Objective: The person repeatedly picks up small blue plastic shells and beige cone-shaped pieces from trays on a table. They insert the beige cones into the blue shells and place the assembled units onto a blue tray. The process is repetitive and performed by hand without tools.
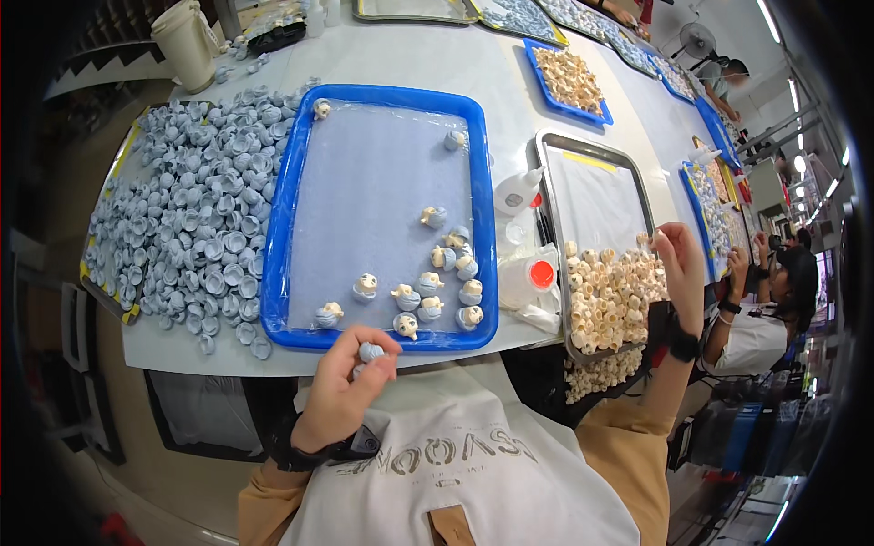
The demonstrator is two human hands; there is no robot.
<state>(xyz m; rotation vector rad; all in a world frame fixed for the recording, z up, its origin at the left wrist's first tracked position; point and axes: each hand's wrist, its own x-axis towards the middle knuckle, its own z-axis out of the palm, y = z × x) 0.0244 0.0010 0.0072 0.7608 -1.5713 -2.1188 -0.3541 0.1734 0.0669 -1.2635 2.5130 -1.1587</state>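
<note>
My left hand point(339, 393), just in front of the blue tray point(488, 227), is closed on small blue ribbed caps point(370, 351); at least two show between the fingers. My right hand point(683, 268) is raised over the right edge of the metal tray point(648, 205), thumb and fingertips pinched on a small pale piece, mostly hidden. Cream-coloured little doll heads point(605, 291) are heaped in that metal tray's near half. On the blue tray's lined bottom lie several doll heads fitted with blue caps point(430, 284), mostly toward its near right corner.
A large heap of blue cup-shaped caps point(205, 200) covers the left of the table. Between the trays stand a squeeze bottle point(519, 191) and a red-lidded container point(526, 276). A small blue tray of tan pieces point(569, 80) lies farther back. Co-workers point(783, 282) sit at the right.
</note>
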